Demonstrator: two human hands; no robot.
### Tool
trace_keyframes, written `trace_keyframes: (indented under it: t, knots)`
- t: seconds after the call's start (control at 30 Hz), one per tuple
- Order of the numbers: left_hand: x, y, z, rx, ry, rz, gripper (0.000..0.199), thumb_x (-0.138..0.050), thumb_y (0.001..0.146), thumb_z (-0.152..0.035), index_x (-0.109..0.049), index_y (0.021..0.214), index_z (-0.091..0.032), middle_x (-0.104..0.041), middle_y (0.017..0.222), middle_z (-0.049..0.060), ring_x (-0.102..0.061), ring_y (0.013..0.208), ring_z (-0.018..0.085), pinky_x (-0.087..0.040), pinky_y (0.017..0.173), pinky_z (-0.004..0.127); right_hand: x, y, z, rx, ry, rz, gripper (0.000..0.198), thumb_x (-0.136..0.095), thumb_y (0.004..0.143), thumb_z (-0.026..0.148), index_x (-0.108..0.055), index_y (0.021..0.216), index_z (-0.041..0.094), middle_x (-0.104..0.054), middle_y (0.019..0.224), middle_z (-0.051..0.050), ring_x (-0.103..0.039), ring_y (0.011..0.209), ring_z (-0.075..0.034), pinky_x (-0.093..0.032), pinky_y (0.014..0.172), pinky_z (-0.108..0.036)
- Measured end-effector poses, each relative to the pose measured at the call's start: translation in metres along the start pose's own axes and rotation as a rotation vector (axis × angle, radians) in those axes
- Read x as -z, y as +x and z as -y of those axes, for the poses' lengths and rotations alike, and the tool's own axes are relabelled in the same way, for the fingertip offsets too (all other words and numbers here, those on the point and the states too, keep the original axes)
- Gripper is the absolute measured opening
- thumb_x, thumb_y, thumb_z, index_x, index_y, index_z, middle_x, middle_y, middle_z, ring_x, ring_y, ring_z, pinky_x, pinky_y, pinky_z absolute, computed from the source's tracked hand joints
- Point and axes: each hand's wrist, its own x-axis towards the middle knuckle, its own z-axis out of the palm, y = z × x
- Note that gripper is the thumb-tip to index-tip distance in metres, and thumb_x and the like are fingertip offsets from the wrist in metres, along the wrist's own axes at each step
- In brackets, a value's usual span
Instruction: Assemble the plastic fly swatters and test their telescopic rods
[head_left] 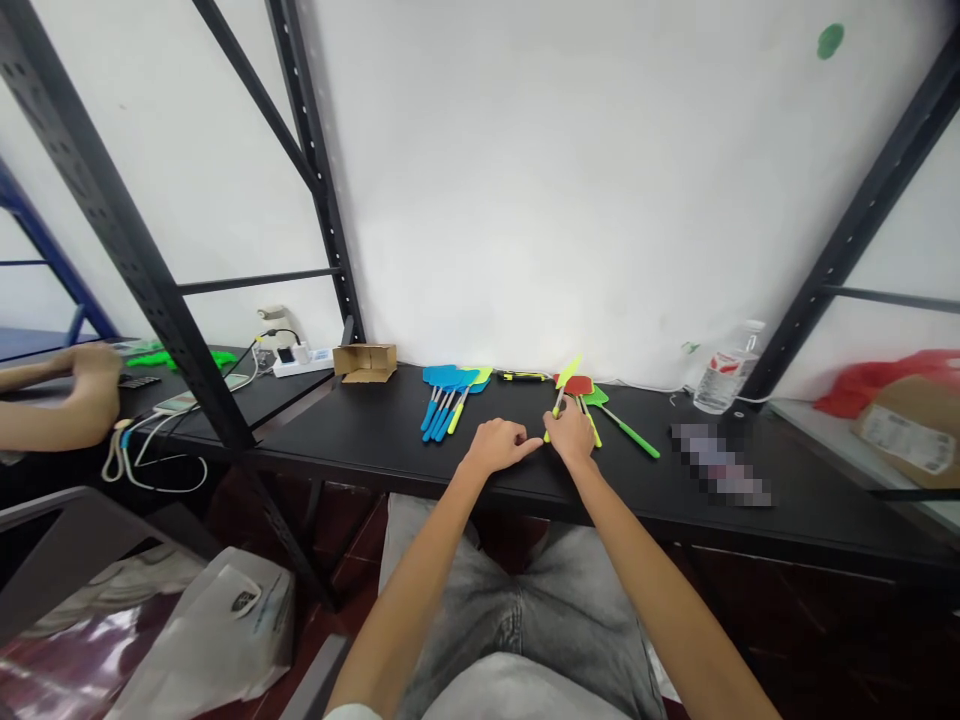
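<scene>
My right hand (571, 430) is closed around the handle of a yellow spatula-like tool (568, 374), its flat head raised and its thin metal shaft tilted upward. Resting on the black table, my left hand (499, 445) has loosely bent fingers and a thumb stretched toward the right hand; nothing shows in it. Beyond the left hand lies a fanned group of blue spatula-like tools (442, 405), with a yellow-handled one (457, 415) among them. A red-headed one (576, 385) lies partly hidden behind my right hand. Beside it is a green one (630, 431).
A yellow-and-black box cutter (523, 377) lies near the wall. An open cardboard box (365, 363) stands at the back left, a water bottle (727, 368) at the right. Black rack posts (862, 220) frame the table (352, 430). Another person's hand (94, 390) is at far left.
</scene>
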Motion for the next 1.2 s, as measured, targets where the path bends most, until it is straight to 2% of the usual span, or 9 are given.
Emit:
trace_keyframes:
  t: [0.1, 0.23, 0.43, 0.6, 0.83, 1.07, 1.13, 1.2]
  knots:
    - [-0.001, 0.0, 0.0, -0.013, 0.0, -0.015, 0.049, -0.048, 0.09, -0.064, -0.073, 0.075, -0.024, -0.072, 0.077, 0.006, -0.067, 0.08, 0.022, -0.041, 0.069, 0.027, 0.002, 0.0, -0.001, 0.001, -0.01, -0.039, 0.052, -0.053, 0.088, 0.031, -0.052, 0.139, 0.021, -0.07, 0.108, -0.013, -0.066, 0.102, -0.029, -0.047, 0.087, -0.038]
    - [-0.002, 0.0, 0.0, -0.01, -0.009, -0.023, 0.043, -0.052, 0.09, -0.059, -0.074, 0.078, -0.024, -0.072, 0.078, 0.005, -0.067, 0.081, 0.022, -0.043, 0.071, 0.028, 0.006, 0.001, -0.005, -0.007, -0.039, -0.096, 0.047, -0.054, 0.089, 0.032, -0.057, 0.136, 0.026, -0.067, 0.118, -0.013, -0.066, 0.103, -0.03, -0.047, 0.086, -0.04]
    - [-0.001, -0.001, -0.001, 0.032, -0.024, -0.007, 0.042, -0.052, 0.09, -0.058, -0.075, 0.079, -0.024, -0.073, 0.081, 0.006, -0.067, 0.082, 0.021, -0.045, 0.074, 0.028, 0.008, 0.01, -0.018, -0.011, -0.141, -0.126, 0.041, -0.057, 0.086, 0.026, -0.067, 0.125, 0.026, -0.071, 0.108, -0.013, -0.063, 0.105, -0.03, -0.044, 0.09, -0.042]
    - [-0.002, -0.003, -0.001, 0.01, -0.022, -0.021, 0.041, -0.051, 0.09, -0.057, -0.074, 0.078, -0.024, -0.073, 0.079, 0.006, -0.067, 0.083, 0.022, -0.045, 0.073, 0.028, 0.002, 0.014, -0.025, -0.04, -0.176, -0.138, 0.036, -0.056, 0.084, 0.021, -0.072, 0.116, 0.024, -0.07, 0.11, -0.015, -0.059, 0.11, -0.034, -0.042, 0.092, -0.046]
    - [-0.006, -0.003, 0.002, 0.012, -0.023, -0.032, 0.038, -0.052, 0.09, -0.052, -0.074, 0.078, -0.025, -0.073, 0.079, 0.005, -0.067, 0.083, 0.022, -0.044, 0.073, 0.028, 0.0, 0.015, -0.029, -0.046, -0.198, -0.09, 0.038, -0.057, 0.085, 0.023, -0.07, 0.121, 0.022, -0.067, 0.112, -0.017, -0.058, 0.111, -0.034, -0.043, 0.091, -0.045]
    - [-0.008, -0.002, 0.004, -0.014, -0.01, -0.043, 0.035, -0.051, 0.091, -0.05, -0.072, 0.078, -0.025, -0.072, 0.077, 0.003, -0.066, 0.079, 0.021, -0.042, 0.069, 0.028, 0.0, 0.014, -0.032, -0.061, -0.179, -0.136, 0.042, -0.052, 0.086, 0.017, -0.068, 0.125, 0.022, -0.065, 0.116, -0.016, -0.057, 0.112, -0.034, -0.043, 0.09, -0.044]
    - [-0.006, -0.001, 0.006, 0.009, 0.01, -0.066, 0.034, -0.049, 0.093, -0.048, -0.072, 0.082, -0.025, -0.072, 0.08, 0.004, -0.065, 0.079, 0.02, -0.043, 0.07, 0.029, 0.001, 0.014, -0.031, -0.067, -0.167, -0.14, 0.042, -0.053, 0.085, 0.017, -0.068, 0.124, 0.022, -0.064, 0.116, -0.016, -0.056, 0.112, -0.034, -0.043, 0.09, -0.044]
    - [-0.003, 0.001, 0.012, 0.078, 0.072, -0.141, 0.03, -0.048, 0.094, -0.041, -0.072, 0.088, -0.024, -0.072, 0.085, 0.005, -0.064, 0.084, 0.021, -0.043, 0.074, 0.03, 0.001, 0.014, -0.03, -0.073, -0.16, -0.151, 0.041, -0.054, 0.085, 0.018, -0.069, 0.123, 0.021, -0.064, 0.115, -0.016, -0.056, 0.112, -0.034, -0.042, 0.089, -0.043]
